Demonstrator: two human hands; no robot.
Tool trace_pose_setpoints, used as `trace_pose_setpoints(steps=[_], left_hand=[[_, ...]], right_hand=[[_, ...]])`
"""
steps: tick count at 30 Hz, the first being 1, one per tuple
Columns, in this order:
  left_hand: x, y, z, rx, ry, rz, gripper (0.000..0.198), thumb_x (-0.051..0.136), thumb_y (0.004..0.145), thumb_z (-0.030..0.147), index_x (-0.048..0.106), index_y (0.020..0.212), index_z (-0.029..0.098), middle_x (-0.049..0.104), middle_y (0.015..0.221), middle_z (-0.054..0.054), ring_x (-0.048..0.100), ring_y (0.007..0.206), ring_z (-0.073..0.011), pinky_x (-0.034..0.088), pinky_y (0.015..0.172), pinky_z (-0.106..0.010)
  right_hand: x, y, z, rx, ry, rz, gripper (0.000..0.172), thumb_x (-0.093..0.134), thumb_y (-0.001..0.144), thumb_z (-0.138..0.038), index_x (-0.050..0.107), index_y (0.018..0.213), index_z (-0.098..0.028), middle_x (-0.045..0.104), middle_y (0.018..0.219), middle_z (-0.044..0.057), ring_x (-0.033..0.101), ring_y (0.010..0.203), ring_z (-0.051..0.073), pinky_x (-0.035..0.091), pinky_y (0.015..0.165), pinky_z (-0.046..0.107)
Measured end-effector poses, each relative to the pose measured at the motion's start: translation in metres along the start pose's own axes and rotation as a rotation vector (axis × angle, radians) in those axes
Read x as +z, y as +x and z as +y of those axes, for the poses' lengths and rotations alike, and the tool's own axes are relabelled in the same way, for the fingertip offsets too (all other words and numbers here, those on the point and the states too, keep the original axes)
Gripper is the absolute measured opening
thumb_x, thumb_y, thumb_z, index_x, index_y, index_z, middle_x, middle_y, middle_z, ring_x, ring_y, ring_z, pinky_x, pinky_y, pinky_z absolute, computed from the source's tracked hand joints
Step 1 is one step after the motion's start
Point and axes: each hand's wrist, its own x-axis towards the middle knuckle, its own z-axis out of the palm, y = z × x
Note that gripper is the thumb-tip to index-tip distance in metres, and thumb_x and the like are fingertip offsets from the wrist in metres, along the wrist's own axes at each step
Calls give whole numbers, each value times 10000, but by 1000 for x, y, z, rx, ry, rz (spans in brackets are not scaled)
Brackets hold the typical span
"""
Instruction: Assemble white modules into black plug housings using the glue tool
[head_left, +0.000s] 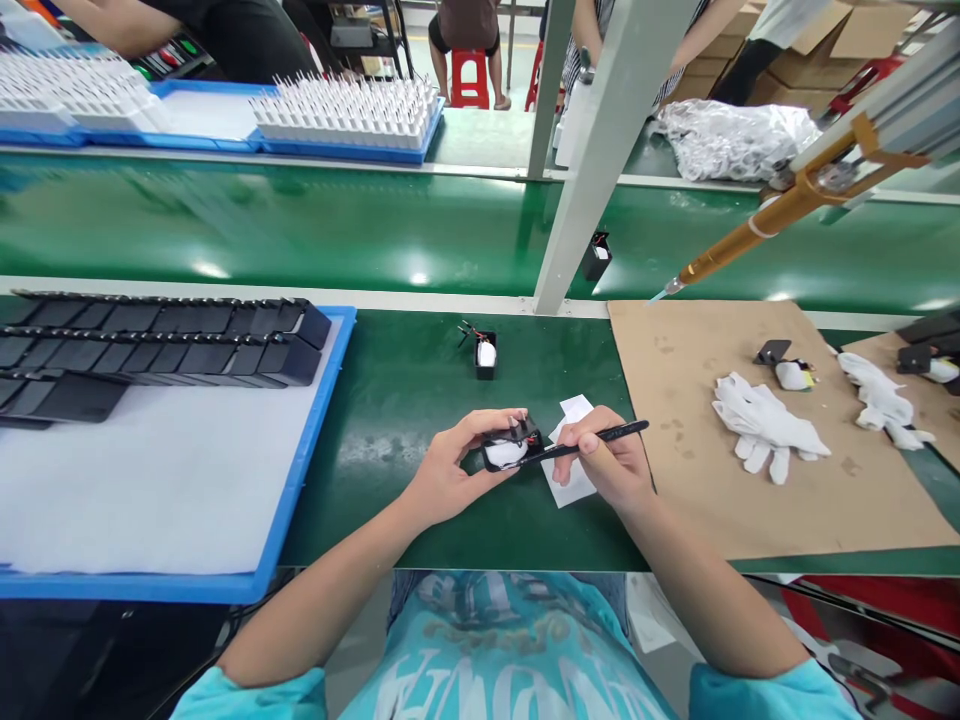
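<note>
My left hand (456, 462) grips a small black housing with a white part inside (510, 446), held just above the green bench top. My right hand (606, 466) is closed round a thin black tool (592, 443) like a pen, its tip pointing left into the housing. Under my right hand lies a white slip of paper (571, 480). A second small black housing with a white part and red and black wires (485, 354) stands on the bench beyond my hands.
A blue tray (319, 420) with white padding and rows of black parts (157, 345) lies left. Brown cardboard (720, 500) at right holds white gloves (765, 425) and more small units. A gold hanging tool (757, 230) and metal post (585, 170) stand beyond. Other people work across the conveyor.
</note>
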Motion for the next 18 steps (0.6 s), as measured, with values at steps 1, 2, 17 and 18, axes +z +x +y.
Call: trace_pose_setpoints(steps=[1,2,17,18], left_hand=[[0,0,0,1,-4,-1,454,690,824,138,530,1235,248,604,1308,-122,552,1254,-258,541,965,-376],[0,0,0,0,-7,-2,453,690,824,141,531,1234,248,605,1307,-121,552,1253,-259,540,967,-379],[5,-2,3,-178,-50,12,440,703,823,227,549,1234,256,654,1218,-81,639,1120,-228,555,937,-348],[5,-2,3,-183,-51,11,439,704,822,233,551,1233,256,654,1218,-80,640,1117,-227,554,937,-349]], right_hand=[[0,0,0,-2,-10,-9,153,564,920,-339,592,851,-205,700,593,5,635,480,143,517,469,283],[1,0,1,-3,-22,-15,150,564,920,-334,595,854,-203,699,594,7,636,483,145,521,472,287],[2,2,2,52,12,60,229,582,896,-423,563,812,-210,666,526,-17,609,439,142,495,453,273],[2,3,2,55,4,66,238,582,893,-432,558,809,-211,664,523,-17,607,438,143,495,454,275]])
